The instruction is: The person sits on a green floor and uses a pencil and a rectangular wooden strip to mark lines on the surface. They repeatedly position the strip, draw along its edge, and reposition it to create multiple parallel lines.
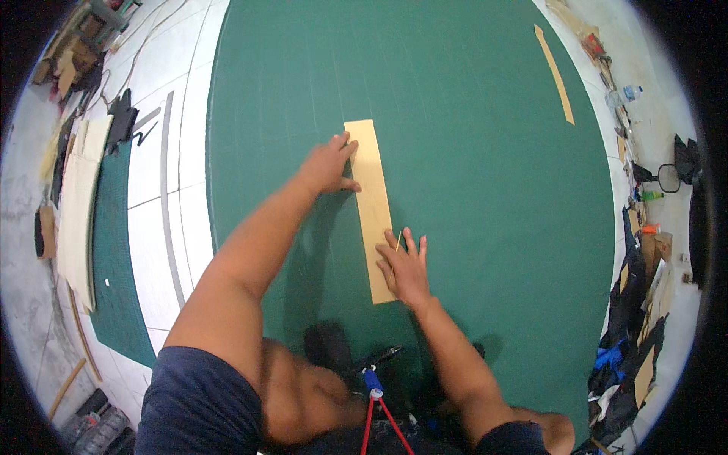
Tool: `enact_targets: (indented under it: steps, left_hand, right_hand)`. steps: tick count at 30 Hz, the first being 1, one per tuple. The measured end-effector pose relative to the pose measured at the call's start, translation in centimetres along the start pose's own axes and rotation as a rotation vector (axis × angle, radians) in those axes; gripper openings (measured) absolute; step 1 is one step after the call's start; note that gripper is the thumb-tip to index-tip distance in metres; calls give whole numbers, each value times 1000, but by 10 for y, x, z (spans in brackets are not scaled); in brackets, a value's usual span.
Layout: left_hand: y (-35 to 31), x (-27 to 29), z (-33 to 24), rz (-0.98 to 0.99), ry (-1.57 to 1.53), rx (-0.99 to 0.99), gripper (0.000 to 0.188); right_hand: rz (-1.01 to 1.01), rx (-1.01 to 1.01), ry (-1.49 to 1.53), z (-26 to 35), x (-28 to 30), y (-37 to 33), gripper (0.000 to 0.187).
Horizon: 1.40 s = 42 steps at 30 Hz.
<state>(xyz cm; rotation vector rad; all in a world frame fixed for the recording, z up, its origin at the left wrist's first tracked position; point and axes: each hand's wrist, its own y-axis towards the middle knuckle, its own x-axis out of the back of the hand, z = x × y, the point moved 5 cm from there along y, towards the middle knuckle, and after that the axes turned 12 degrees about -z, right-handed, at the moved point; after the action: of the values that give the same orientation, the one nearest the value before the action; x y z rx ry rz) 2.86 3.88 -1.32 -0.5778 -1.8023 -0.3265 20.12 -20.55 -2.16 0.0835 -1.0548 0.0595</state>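
A long tan strip of cardboard [369, 182] lies on a wide green cloth [485, 197], running away from me with a slight tilt. My left hand [331, 163] is open, its spread fingertips pressing along the strip's left edge near the far end. Nearer to me, my right hand [408, 274] rests over the strip's lower right edge. Between its fingers sits a thin yellowish stick [399, 240], perhaps a pencil; its exact kind is too small to tell. Faint pale lines run across the cloth beyond the strip.
Another narrow tan strip [556, 76] lies at the cloth's far right. White floor tiles [152, 182] border the cloth at left, with cream folded material [82, 205] beyond. Along the right wall are a plastic bottle [623, 96], a round mirror [669, 178] and dark scraps [633, 303].
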Motion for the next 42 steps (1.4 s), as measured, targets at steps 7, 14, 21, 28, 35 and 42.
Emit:
enact_targets:
  steps: [7,14,21,28,35,42]
  left_hand:
    - [1,2,2,-45,19,-23,110]
    - [4,0,-3,16,34,-15,111]
    - [-2,5,-7,17,69,-19,119]
    - [-3,6,-4,26,80,-13,121]
    - [-4,11,-7,28,100,-27,121]
    - [-3,7,-4,2,91,-51,121]
  right_hand:
    - [-51,62,-38,-2,1,1,39]
    - [-107,-16,16,-6,16,-5,47]
    - [-123,63,-23,-8,14,-30,49]
    - [-152,105,-24,-8,12,-32,48]
    - [-179,126,-15,-11,10,-34,47]
    - [-168,127,-20,-11,11,-33,48]
